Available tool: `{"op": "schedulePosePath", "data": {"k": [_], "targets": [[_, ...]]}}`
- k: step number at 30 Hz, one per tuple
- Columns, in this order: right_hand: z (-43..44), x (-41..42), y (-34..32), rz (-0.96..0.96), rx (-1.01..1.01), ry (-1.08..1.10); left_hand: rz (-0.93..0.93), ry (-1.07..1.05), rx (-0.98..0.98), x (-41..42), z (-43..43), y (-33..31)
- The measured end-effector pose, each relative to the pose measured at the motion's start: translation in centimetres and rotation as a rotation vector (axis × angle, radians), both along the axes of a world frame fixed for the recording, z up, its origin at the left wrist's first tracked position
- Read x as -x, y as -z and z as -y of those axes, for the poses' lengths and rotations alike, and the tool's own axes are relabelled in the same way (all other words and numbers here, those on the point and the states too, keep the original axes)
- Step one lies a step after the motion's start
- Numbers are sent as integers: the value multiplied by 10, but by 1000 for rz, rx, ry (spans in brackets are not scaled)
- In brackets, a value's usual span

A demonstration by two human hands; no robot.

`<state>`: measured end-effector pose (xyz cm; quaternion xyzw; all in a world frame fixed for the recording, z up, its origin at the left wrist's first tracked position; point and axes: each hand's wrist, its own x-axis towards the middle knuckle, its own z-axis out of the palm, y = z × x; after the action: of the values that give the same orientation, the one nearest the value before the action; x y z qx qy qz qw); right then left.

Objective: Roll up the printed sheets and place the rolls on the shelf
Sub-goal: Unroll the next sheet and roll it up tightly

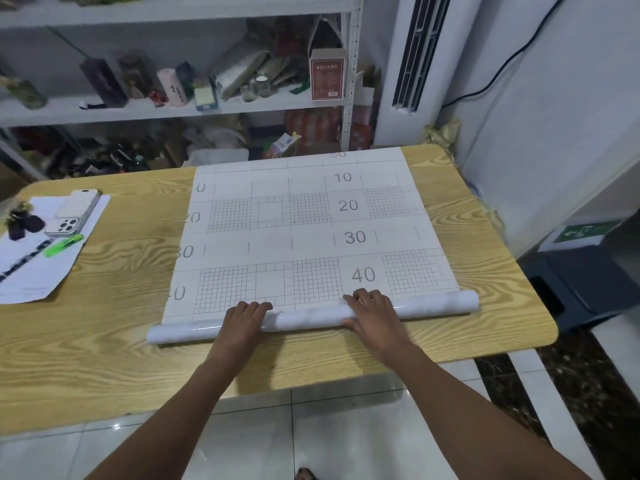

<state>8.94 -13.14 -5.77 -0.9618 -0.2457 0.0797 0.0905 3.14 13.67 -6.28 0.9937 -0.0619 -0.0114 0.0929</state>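
- I had the left grip [242, 317] and right grip [372, 310] curled around the roll [440, 303], spaced apart, probably to wind it evenly.
- The roll sat near the counter's [104, 323] front edge, with the printed sheet [304, 220] flat beyond.

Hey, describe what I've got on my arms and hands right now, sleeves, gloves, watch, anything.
Nothing is worn on the left hand or the right hand: no gloves, and no watch or bracelet shows at either wrist. The left forearm and right forearm are bare, with no sleeve in view down to the picture's lower edge. No ring is apparent.
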Motion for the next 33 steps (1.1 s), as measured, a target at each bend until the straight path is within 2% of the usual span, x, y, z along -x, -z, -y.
{"op": "schedulePosePath", "data": {"k": [6,10,21,28,33], "targets": [[3,0,-5,-55,-23,-24,-2,-9,16,4,-1,3],[2,1,-4,-14,-30,-42,1,-9,27,4,-4,3],[-1,0,-6,-31,-25,-29,-134,-26,172,-3,-8,-2],[-2,0,-3,-28,-9,-9,-182,35,157,-9,-11,-8],[-3,-1,-6,-42,11,-5,-227,-6,185,-10,-10,-12]]}}
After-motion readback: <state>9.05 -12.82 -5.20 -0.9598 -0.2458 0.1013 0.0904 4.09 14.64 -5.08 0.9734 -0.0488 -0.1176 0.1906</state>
